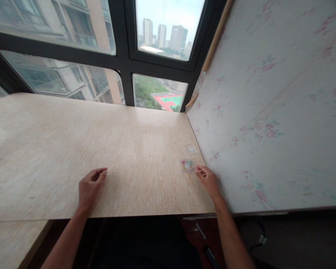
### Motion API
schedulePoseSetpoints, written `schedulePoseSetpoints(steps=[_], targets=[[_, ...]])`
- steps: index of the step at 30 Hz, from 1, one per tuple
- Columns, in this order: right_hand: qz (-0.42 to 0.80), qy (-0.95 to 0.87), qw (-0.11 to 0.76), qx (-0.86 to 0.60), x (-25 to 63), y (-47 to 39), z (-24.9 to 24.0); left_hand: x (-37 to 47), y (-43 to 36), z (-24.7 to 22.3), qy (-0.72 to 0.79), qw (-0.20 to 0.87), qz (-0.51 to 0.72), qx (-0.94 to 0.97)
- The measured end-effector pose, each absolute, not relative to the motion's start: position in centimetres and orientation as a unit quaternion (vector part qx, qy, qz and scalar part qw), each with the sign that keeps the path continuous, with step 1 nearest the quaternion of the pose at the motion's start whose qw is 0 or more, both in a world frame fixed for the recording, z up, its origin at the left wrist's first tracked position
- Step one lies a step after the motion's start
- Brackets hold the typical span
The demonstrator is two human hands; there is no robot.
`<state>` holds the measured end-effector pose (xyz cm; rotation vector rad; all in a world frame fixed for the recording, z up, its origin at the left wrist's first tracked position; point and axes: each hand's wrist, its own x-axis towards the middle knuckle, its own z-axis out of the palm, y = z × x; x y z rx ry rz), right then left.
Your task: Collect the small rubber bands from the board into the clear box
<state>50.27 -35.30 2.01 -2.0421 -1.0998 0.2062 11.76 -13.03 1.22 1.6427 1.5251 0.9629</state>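
Note:
A small clear plastic box (187,165) with several little coloured pieces, pink, green and yellow, lies on the stone counter (140,149) near the wall. The pieces are too small to name. Just behind the box rests a flat clear piece like its lid (191,149). My right hand (208,179) is at the box's right edge, thumb and fingers pinched together; whether it grips anything is too small to see. Well to the left, my left hand (92,184) rests on the counter with its fingertips pressed together. Anything between those fingertips is hidden.
A wall with floral paper (268,130) closes off the right side. Dark window frames (126,63) stand along the counter's back. Below the front edge are a dark red drawer front with a handle (201,231) and a cable (257,244).

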Motion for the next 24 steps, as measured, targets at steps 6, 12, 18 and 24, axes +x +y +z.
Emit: schedulePoseSetpoints(steps=[6,12,18,24], targets=[[0.094,-0.401,0.439,-0.799,49.2,-36.6,0.8,11.8,-13.3,1.2,0.587,0.323,0.368,0.645],[0.035,-0.437,0.431,-0.789,51.1,-34.1,2.5,11.8,-13.3,1.3,0.583,0.301,0.363,0.662],[0.033,-0.410,0.326,-0.851,55.0,-26.0,3.8,11.7,-13.2,1.2,0.584,0.305,0.364,0.659],[0.070,-0.388,0.308,-0.866,56.8,-20.9,3.7,11.6,-12.9,1.2,0.590,0.315,0.361,0.649]])
